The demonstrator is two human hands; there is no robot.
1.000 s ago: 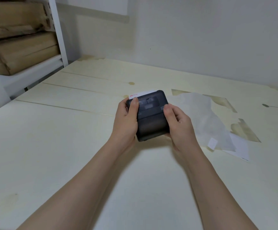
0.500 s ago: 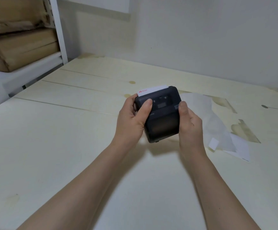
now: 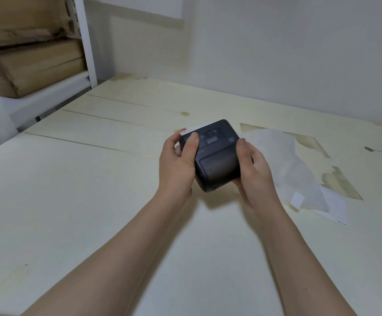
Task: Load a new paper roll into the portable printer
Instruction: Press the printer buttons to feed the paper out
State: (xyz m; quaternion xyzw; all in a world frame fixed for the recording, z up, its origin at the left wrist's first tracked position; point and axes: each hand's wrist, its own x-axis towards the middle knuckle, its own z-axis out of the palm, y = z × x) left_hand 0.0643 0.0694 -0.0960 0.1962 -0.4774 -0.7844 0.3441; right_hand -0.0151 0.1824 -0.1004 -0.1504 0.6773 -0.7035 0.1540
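One dark printer [image 3: 215, 156] is held over the tabletop [image 3: 71, 201] near its middle, between two hands. The left hand [image 3: 176, 165] grips its left side, thumb laid on the top panel. The right hand [image 3: 253, 172] grips the right side, thumb at the upper edge. The remaining fingers of both hands curl behind the casing and are mostly hidden, as are the printer's sides and underside.

A white paper strip [image 3: 193, 130] shows along the far top edge. It carries a red mark too small to read. The panel's small window and markings are illegible.

To the right lie one translucent sheet [image 3: 283, 165], one white sheet [image 3: 335, 208] partly beneath it, and one small white slip [image 3: 297, 199]. Two cardboard boxes [image 3: 32, 67], cut off by the frame, sit on a white shelf [image 3: 48, 96] at the upper left.
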